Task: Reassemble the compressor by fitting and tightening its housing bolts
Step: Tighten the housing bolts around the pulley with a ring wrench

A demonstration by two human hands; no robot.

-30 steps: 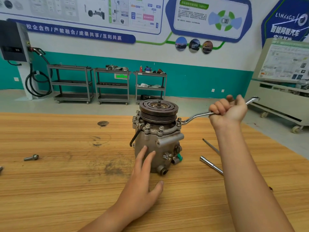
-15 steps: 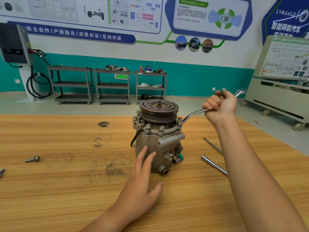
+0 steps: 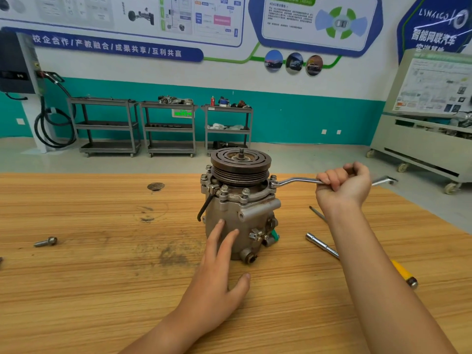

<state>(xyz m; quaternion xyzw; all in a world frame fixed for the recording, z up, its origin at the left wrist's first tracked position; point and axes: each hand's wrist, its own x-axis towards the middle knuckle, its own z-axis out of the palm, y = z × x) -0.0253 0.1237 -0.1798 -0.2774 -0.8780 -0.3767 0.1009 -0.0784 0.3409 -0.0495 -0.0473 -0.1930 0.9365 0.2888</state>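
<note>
The compressor [image 3: 238, 208] stands upright near the middle of the wooden tabletop [image 3: 102, 290], with its grooved pulley [image 3: 240, 160] on top and a short threaded shaft sticking up from the pulley's centre. Housing bolts [image 3: 224, 189] stand around the flange just below the pulley.

The left hand [image 3: 217, 272] lies flat and relaxed. Its straight fingers [image 3: 219, 227] press against the near side of the compressor body, and its thumb is spread out to the right, low over the wood.

The right hand [image 3: 343, 183] is closed in a fist around the shank of an offset ring wrench [image 3: 296, 180]. The wrench's near end sits on the bolt at the flange's right edge, and its far end pokes out beyond the fist.

A thin metal rod [image 3: 318, 213] lies on the tabletop to the right of the compressor. Nearer the camera lies a socket bar [image 3: 321, 245], and a yellow handle [image 3: 403, 273] shows past the right forearm. A loose bolt [image 3: 46, 241] lies well apart on the left side of the tabletop. Three grey shelf trolleys [image 3: 168, 126] stand against the teal wall behind.
</note>
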